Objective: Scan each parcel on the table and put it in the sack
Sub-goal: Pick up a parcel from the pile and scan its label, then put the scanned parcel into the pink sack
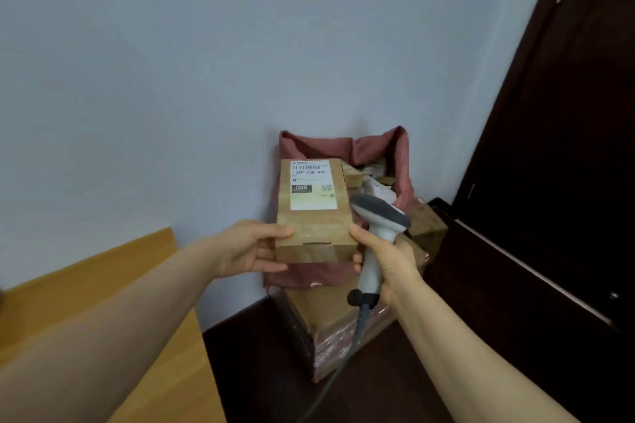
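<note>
Thumb on top and fingers curled underneath, a person's left hand [247, 249] grips the near left corner of a cardboard parcel [316, 227]. The right hand [391, 261] is wrapped around the handle of a grey-and-white barcode scanner [378, 216], its thumb pressed to the parcel's near right edge and a fingertip showing below that corner. The scanner's head rises just beside the box, and its dark cable [357, 326] trails downward.

The parcel is held level between both hands, off the table, in front of a dark red sack [343, 144]. A white shipping label [312, 184] with a barcode and the figures "060 068 A05" faces up on its far half. The sack stands open against a pale wall [171, 62], with other packages [374, 182] visible inside, and sits on a large taped carton [323, 309] on the dark floor. A smaller brown box [426, 223] lies to its right. A wooden table [103, 285] fills the lower left; a dark door [567, 113] stands at right.
</note>
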The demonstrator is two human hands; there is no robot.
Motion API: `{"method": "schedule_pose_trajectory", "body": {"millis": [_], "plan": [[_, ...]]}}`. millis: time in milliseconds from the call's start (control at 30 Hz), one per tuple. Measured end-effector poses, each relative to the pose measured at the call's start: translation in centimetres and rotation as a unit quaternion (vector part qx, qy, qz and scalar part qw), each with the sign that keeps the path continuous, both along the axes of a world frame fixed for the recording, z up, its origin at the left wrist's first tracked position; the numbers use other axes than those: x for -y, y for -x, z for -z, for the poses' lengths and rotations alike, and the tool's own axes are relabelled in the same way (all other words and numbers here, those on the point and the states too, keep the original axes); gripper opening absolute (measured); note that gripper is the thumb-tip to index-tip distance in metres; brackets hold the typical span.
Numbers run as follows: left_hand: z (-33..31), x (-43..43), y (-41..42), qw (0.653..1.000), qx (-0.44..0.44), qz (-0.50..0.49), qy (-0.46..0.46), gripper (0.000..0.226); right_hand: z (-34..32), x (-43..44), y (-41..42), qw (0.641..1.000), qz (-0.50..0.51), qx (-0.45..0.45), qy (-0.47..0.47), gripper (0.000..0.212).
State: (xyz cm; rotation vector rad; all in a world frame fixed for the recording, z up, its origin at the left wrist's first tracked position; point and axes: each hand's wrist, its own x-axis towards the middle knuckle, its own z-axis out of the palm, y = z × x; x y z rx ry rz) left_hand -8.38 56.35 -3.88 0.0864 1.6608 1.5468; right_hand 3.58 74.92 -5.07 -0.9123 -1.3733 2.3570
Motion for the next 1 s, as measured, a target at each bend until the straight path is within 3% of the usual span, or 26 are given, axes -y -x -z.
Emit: {"method": "schedule_pose_trajectory", "body": {"millis": [67, 200, 400, 700, 867, 1000], "plan": [[-1.0, -3.2, 1.5, 0.999, -0.030, -0.020, 0.027, 0.036, 0.2, -2.4, 0.3, 1.000, 0.031, -0.001, 0.001, 0.026], [-1.7, -9.7, 5.7, 0.993, -0.083, -0.015, 0.078, 0.039, 1.3, -6.2, 0.6, 0.997, 0.077, 0.022, -0.001, 0.032], [-0.5, -20.6, 13.5, 0.987, -0.116, 0.000, 0.109, 0.031, 1.8, -12.3, 3.1, 0.994, 0.099, 0.039, -0.030, 0.013], [4.4, -33.4, 25.1, 0.992, -0.032, -0.019, 0.121, 0.027, 2.7, -19.3, 12.3, 0.992, 0.100, 0.070, -0.029, 0.013], [8.1, -36.7, 30.3, 0.989, -0.031, -0.072, 0.129, 0.038, 3.8, -20.8, 15.6, 0.992, 0.084, 0.090, -0.018, 0.007], [9.7, -37.8, 31.6, 0.990, -0.038, -0.075, 0.113, 0.033, 4.7, -21.1, 17.3, 0.992, 0.082, 0.098, -0.012, 0.013]]}}
